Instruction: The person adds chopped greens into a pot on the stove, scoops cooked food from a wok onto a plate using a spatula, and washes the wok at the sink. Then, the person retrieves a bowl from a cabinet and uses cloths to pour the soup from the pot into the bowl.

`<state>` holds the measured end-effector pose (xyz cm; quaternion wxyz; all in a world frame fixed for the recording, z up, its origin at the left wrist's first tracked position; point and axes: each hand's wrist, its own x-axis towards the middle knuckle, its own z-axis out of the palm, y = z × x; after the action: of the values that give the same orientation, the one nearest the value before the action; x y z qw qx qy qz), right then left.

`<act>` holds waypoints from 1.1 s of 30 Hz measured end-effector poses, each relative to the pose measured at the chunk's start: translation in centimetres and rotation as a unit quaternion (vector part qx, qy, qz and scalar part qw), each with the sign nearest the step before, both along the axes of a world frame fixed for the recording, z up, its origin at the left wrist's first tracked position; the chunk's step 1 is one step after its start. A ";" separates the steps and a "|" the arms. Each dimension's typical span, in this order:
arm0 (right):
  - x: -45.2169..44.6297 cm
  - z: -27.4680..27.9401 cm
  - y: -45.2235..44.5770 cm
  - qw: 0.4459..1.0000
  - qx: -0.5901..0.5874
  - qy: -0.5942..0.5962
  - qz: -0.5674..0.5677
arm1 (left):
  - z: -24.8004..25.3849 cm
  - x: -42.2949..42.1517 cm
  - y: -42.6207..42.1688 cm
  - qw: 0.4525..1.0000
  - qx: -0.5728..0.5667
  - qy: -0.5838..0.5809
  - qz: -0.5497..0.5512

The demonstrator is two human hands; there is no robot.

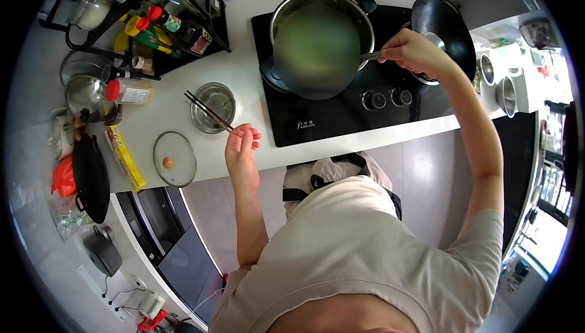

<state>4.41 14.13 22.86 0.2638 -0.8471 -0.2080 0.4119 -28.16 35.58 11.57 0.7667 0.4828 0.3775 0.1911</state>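
My left hand [242, 147] is closed in a pinch around a pair of dark chopsticks [209, 112]. Their tips extend over a round bowl [224, 98] on the white counter. My right hand [414, 53] grips the grey handle [370, 56] of a utensil that reaches over the rim of a steel pot [368, 31]. A blurred patch covers much of the pot, with green showing inside, so the utensil's far end is hidden. The pot stands on a black cooktop [323, 123]. Left of the bowl lies a glass lid [180, 147] with a brown knob.
Right of the pot sits a black wok [460, 40] with a metal piece in it. A black rack [213, 28] of bottles stands at the upper left. Along the left are a jar [131, 92], a yellow box [125, 157] and a black pan [91, 174].
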 end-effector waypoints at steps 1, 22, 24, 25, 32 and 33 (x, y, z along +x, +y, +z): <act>0.0 -0.6 0.0 0.994 0.008 0.094 -0.057 | 0.0 -0.1 0.0 1.000 0.002 0.002 0.000; -4.5 -3.4 -3.6 0.821 -0.011 -0.554 0.139 | 0.5 1.6 -0.3 0.999 0.032 0.007 -0.011; -4.2 -4.6 -3.1 0.776 0.001 -0.605 0.176 | 0.4 1.6 -0.4 0.999 0.031 0.004 -0.010; -4.1 -5.0 -2.7 0.771 0.002 -0.611 0.179 | 0.2 1.5 -0.4 1.000 0.030 0.001 -0.010; -3.0 -5.4 -0.5 0.817 -0.045 -0.539 0.201 | 0.3 1.2 -0.9 0.999 0.031 0.003 -0.010; -3.0 -4.6 -0.7 0.832 -0.037 -0.522 0.186 | 0.3 1.2 -1.0 1.000 0.030 0.004 -0.007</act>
<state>1.45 13.45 18.27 0.0031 -0.8904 -0.4532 -0.0430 -26.99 34.56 11.91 0.7515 0.5094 0.3713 0.1948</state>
